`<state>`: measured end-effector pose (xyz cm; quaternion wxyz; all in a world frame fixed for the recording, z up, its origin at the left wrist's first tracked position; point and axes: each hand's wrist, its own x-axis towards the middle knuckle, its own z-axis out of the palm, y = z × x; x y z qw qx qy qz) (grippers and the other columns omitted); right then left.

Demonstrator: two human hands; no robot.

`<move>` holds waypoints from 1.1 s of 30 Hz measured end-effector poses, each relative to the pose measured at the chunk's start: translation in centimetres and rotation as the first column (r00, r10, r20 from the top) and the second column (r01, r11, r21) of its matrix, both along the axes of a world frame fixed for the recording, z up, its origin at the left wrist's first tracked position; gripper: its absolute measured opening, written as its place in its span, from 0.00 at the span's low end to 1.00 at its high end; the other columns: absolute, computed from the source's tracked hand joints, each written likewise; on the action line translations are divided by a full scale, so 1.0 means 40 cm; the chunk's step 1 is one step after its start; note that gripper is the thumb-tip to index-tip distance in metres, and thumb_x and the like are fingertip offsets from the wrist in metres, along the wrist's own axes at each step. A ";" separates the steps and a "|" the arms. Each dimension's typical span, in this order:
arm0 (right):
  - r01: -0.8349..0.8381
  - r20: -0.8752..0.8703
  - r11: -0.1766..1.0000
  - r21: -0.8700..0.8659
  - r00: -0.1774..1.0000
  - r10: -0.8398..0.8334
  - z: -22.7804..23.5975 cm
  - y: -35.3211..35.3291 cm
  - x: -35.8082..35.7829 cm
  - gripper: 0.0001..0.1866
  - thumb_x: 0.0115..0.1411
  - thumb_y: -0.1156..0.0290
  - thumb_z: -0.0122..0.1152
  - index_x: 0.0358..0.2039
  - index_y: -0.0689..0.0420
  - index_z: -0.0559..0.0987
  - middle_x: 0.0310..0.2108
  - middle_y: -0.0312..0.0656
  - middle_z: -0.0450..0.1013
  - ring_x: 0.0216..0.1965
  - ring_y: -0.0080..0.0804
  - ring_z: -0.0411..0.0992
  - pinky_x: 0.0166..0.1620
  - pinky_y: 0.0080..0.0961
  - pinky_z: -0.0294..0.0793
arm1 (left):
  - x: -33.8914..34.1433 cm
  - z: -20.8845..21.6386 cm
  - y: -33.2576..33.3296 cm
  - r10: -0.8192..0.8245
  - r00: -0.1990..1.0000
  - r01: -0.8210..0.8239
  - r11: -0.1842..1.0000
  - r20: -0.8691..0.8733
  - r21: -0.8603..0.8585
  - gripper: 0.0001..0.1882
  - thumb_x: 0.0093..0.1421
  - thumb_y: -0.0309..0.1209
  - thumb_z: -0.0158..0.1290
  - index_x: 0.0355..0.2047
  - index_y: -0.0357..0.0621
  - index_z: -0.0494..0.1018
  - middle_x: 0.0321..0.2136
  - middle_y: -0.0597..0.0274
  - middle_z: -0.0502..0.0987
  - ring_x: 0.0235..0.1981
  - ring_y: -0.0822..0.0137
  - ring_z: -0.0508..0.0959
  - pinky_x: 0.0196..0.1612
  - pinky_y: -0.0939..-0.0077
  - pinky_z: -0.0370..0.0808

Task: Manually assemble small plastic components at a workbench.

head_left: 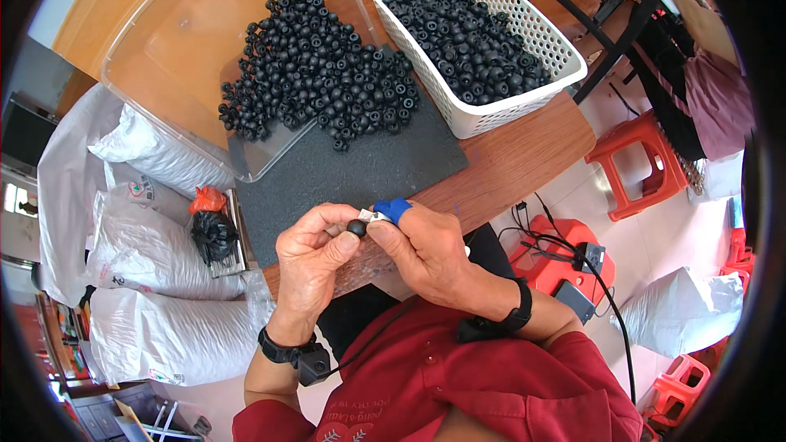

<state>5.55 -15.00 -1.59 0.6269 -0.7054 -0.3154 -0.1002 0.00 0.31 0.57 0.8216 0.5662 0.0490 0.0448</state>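
In front of my body my left hand pinches a small black ball-shaped piece between thumb and fingers. Close against it, my right hand is closed on a small white piece whose kind I cannot make out. A blue covering shows at the fingertips of the right hand; whether it is on a finger or on the held piece is unclear. Beyond both hands a loose pile of black round pieces with holes spreads from a clear plastic tub onto a dark grey mat.
A white perforated basket full of similar black pieces stands at the right of the wooden table. White sacks are stacked at left. On the right are red stools, a red case with cables, and another person's arm.
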 end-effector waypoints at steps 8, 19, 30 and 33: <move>-0.008 0.020 0.998 -0.068 1.000 0.009 -0.002 -0.004 -0.002 0.12 0.59 0.72 0.59 0.22 0.61 0.69 0.18 0.46 0.68 0.18 0.44 0.69 0.20 0.36 0.65 | 0.002 -0.002 0.001 0.023 1.000 -0.024 0.999 0.015 0.043 0.14 0.54 0.25 0.61 0.40 0.33 0.75 0.34 0.62 0.78 0.32 0.78 0.74 0.36 0.87 0.72; 0.006 0.092 0.998 -0.060 0.996 -0.001 -0.008 0.002 -0.007 0.12 0.59 0.72 0.59 0.22 0.61 0.69 0.19 0.45 0.68 0.18 0.43 0.69 0.19 0.36 0.65 | -0.002 -0.016 0.004 0.013 1.000 -0.013 1.000 0.016 0.016 0.13 0.55 0.25 0.60 0.40 0.33 0.75 0.34 0.60 0.78 0.33 0.75 0.76 0.39 0.84 0.73; 0.012 0.105 0.998 -0.063 0.994 -0.005 -0.008 0.004 -0.011 0.12 0.58 0.73 0.60 0.22 0.61 0.69 0.18 0.45 0.67 0.17 0.43 0.68 0.19 0.36 0.65 | -0.005 -0.019 0.003 0.017 1.000 -0.016 1.000 0.004 -0.026 0.12 0.56 0.26 0.59 0.39 0.32 0.75 0.35 0.58 0.78 0.30 0.74 0.77 0.33 0.84 0.76; 0.015 0.130 0.996 -0.086 0.992 -0.004 -0.011 0.002 -0.011 0.12 0.57 0.72 0.61 0.22 0.60 0.68 0.18 0.45 0.67 0.17 0.42 0.68 0.18 0.35 0.64 | -0.006 -0.016 0.003 0.015 1.000 -0.015 0.999 -0.005 -0.040 0.13 0.55 0.27 0.60 0.39 0.31 0.74 0.35 0.57 0.78 0.29 0.74 0.76 0.32 0.84 0.76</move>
